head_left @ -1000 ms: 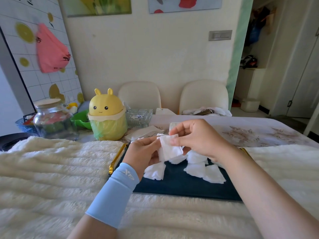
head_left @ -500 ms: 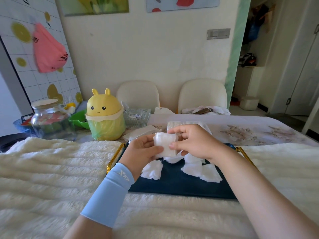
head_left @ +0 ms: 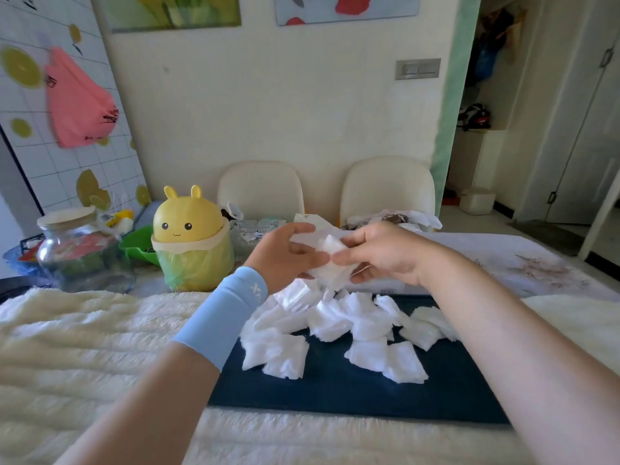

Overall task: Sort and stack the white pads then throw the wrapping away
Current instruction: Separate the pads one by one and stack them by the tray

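Above the far end of a dark blue tray [head_left: 352,394], my left hand [head_left: 285,256] and my right hand [head_left: 382,253] together pinch a small bundle of white pads [head_left: 330,263], partly in thin clear wrapping. My left wrist wears a light blue sleeve. Below the hands, several loose white pads [head_left: 335,325] lie scattered in a heap across the tray, some overlapping. Whether the held bundle is one pad or more, I cannot tell.
A yellow bunny-lidded bin [head_left: 193,243] with a green liner stands left of the tray. Further left are a glass jar [head_left: 77,250] and a green bowl [head_left: 139,245]. A fluffy cream cover [head_left: 84,347] lies on the table; two chairs [head_left: 385,186] stand behind.
Both hands rose and moved away from me with the bundle. Many more loose pads now lie on the tray than before.
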`<state>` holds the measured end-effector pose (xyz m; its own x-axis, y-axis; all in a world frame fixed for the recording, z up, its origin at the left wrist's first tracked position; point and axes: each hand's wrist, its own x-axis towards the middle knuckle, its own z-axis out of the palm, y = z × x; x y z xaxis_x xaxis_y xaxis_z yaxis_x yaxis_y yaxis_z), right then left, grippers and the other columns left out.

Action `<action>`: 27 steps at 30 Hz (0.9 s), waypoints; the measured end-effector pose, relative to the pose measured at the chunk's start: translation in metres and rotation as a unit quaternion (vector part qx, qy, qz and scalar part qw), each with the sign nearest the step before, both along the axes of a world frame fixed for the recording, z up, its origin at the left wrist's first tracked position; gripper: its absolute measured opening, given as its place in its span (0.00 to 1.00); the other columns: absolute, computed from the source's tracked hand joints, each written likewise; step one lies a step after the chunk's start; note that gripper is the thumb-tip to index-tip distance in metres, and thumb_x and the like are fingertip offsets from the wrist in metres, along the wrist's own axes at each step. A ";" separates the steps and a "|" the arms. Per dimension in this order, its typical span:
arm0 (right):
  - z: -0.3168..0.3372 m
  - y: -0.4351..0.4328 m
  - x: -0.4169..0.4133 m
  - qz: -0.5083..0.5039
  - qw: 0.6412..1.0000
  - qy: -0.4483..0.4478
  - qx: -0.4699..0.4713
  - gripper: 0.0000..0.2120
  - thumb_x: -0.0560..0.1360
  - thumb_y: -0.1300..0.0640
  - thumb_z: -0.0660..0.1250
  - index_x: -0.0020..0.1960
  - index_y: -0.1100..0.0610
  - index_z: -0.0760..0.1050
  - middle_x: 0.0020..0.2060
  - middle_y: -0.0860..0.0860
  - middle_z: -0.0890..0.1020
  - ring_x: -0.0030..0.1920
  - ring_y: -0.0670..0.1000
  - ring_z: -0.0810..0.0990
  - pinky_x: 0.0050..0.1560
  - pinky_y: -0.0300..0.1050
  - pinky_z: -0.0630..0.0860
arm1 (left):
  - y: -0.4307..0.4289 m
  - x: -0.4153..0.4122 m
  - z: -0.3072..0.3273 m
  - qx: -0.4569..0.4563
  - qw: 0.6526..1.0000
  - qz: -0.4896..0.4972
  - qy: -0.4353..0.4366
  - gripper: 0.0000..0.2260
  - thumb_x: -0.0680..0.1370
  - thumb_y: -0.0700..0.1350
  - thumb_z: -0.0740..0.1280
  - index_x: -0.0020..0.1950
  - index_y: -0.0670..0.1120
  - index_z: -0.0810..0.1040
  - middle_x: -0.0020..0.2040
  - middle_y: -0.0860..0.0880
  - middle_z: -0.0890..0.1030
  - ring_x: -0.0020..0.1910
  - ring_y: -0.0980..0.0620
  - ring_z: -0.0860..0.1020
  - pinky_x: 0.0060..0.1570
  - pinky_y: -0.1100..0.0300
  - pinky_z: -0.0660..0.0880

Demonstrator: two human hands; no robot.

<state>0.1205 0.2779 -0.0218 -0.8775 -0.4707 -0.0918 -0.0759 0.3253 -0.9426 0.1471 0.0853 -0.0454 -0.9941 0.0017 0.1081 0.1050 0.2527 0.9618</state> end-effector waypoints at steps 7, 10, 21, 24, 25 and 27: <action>0.007 0.009 -0.053 -0.132 0.987 0.031 0.081 0.06 0.77 0.66 0.71 0.54 0.64 0.79 0.51 0.59 0.83 0.49 0.59 0.85 0.51 0.51 0.84 | 0.015 -0.064 -0.006 -0.237 0.970 0.045 0.007 0.05 0.78 0.46 0.68 0.51 0.49 0.82 0.47 0.48 0.83 0.43 0.49 0.80 0.49 0.57 0.78; -0.006 0.007 -0.067 -0.130 0.987 -0.001 0.089 0.06 0.79 0.65 0.67 0.55 0.64 0.76 0.52 0.61 0.82 0.49 0.61 0.86 0.49 0.53 0.85 | 0.025 -0.074 -0.012 -0.396 0.918 -0.013 -0.012 0.12 0.81 0.50 0.63 0.58 0.48 0.83 0.56 0.47 0.82 0.56 0.46 0.79 0.57 0.57 0.75; -0.040 -0.003 -0.093 -0.128 0.981 0.022 0.146 0.06 0.75 0.62 0.72 0.52 0.62 0.82 0.48 0.60 0.85 0.43 0.58 0.87 0.48 0.53 0.85 | 0.017 -0.096 -0.026 -0.490 0.867 -0.048 -0.073 0.13 0.77 0.48 0.64 0.61 0.53 0.81 0.65 0.49 0.74 0.61 0.47 0.75 0.59 0.57 0.74; -0.044 -0.010 -0.099 -0.094 0.969 0.053 0.224 0.04 0.74 0.61 0.72 0.43 0.61 0.81 0.41 0.57 0.84 0.41 0.58 0.84 0.46 0.51 0.83 | 0.016 -0.098 -0.028 -0.467 0.881 -0.039 -0.068 0.15 0.77 0.47 0.67 0.62 0.48 0.80 0.62 0.47 0.77 0.59 0.46 0.77 0.57 0.57 0.76; -0.044 -0.011 -0.100 -0.081 0.954 0.074 0.280 0.07 0.74 0.60 0.71 0.38 0.59 0.78 0.36 0.54 0.80 0.37 0.55 0.80 0.41 0.47 0.80 | 0.014 -0.100 -0.029 -0.456 0.887 -0.037 -0.067 0.15 0.76 0.48 0.68 0.62 0.49 0.80 0.62 0.47 0.76 0.58 0.46 0.78 0.57 0.57 0.76; -0.045 -0.013 -0.101 -0.075 0.914 0.114 0.382 0.11 0.73 0.63 0.68 0.33 0.56 0.72 0.31 0.51 0.74 0.33 0.53 0.74 0.33 0.42 0.71 | 0.011 -0.101 -0.033 -0.438 0.896 -0.032 -0.065 0.14 0.76 0.47 0.69 0.62 0.53 0.81 0.62 0.48 0.75 0.57 0.48 0.78 0.57 0.57 0.77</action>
<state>0.0196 0.2648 -0.0668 -0.9640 -0.2187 -0.1510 -0.1424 0.9048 -0.4013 0.0465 0.0966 -0.0784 -0.9929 0.0873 -0.0803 0.0477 0.9137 0.4036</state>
